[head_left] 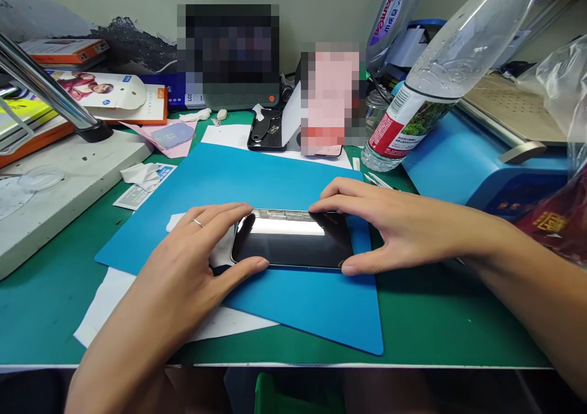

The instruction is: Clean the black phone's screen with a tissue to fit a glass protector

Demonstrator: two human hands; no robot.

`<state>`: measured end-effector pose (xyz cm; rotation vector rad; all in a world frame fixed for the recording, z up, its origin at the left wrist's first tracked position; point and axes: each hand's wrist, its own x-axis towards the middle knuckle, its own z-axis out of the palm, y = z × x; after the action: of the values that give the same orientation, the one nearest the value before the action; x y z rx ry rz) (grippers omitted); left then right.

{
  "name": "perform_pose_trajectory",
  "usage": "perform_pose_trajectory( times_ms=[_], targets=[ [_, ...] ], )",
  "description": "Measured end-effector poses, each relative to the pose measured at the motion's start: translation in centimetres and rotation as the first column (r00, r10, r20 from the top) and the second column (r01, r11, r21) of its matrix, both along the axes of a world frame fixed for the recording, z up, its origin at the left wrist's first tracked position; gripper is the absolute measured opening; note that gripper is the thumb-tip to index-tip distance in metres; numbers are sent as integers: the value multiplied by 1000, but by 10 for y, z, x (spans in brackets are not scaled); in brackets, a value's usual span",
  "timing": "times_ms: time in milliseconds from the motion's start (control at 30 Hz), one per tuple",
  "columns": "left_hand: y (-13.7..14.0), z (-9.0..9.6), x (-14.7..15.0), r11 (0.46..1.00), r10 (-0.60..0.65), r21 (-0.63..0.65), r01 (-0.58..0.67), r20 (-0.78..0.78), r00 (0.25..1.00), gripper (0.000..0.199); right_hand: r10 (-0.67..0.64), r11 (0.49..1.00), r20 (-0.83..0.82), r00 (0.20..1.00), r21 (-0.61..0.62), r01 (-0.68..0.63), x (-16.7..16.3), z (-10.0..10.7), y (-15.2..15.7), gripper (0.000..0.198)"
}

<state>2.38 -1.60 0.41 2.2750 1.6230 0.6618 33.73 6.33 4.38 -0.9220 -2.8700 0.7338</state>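
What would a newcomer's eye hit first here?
Probably the dark, glossy smartphone in the middle, held near its two ends by the left hand and right hand over a bright blue mat. Next, the big clear plastic bottle with a partly red label, beyond the right hand and beside a blue machine.

Head-worn view: looks forward and down, close above hands [190, 249], green desk [426, 316].

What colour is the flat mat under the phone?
The mat is plain bright blue, best seen in the head view.
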Motion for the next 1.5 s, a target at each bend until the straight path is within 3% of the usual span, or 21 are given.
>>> perform_pose_trajectory(
  times_ms=[1133,1300,1500],
  targets=[
    [-3,1,0,999,-8,-31,9,26,1000,64,-19,1000,12,1000,17,19,-1,2,-1,79],
    [-5,6,1,998,2,-56,0,38,999,62,-76,996,-75,994,-49,73,2,0,4,81],
    [-3,1,-1,999,-9,-32,10,12,1000,58,-111,983,-238,965,-168,72,8,-13,13,115]
  ],
)
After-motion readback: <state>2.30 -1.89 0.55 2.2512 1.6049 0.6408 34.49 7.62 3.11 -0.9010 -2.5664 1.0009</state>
